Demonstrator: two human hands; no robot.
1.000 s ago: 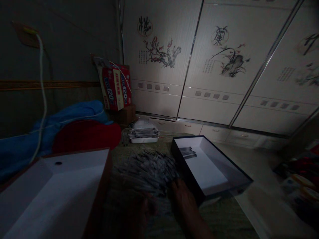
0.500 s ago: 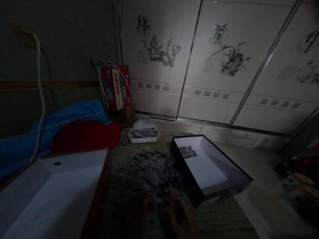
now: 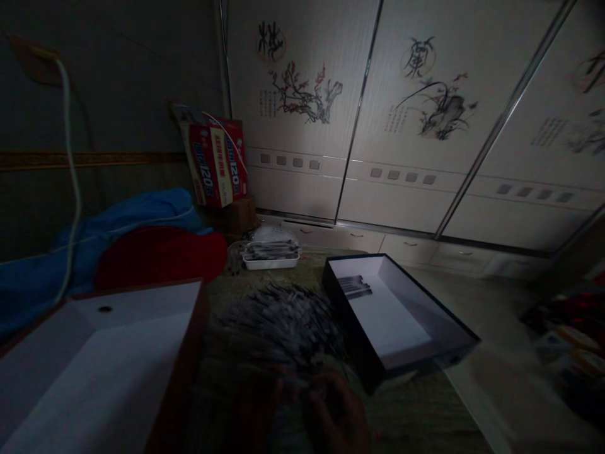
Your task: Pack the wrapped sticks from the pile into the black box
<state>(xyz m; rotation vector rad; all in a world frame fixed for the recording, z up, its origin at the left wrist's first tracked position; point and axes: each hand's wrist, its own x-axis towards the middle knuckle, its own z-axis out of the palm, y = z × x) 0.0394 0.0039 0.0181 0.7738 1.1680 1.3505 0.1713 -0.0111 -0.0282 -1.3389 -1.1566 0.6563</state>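
Observation:
The room is very dark. A loose pile of thin dark sticks [image 3: 283,318] lies on the table in front of me. My left hand [image 3: 258,410] and my right hand [image 3: 338,413] are close together at the pile's near edge, touching it. The right hand's fingers look curled inward around something small and pale that I cannot make out. The left hand is too dark to show its fingers. To the right, an open black box with a white inside [image 3: 425,318] holds a few of the same sticks [image 3: 355,285] in its far corner.
A large open brown box with a white inside [image 3: 104,359] fills the near left. A small white tray [image 3: 271,263] with more sticks sits behind the pile. A red carton [image 3: 215,161], blue cloth [image 3: 118,221], a red cushion [image 3: 161,252] and a hanging white cable [image 3: 70,164] are at the left; painted cabinet doors stand behind.
My right hand has drawn back from beside the black box to the pile's near edge, next to my left hand. The view has tilted slightly downward.

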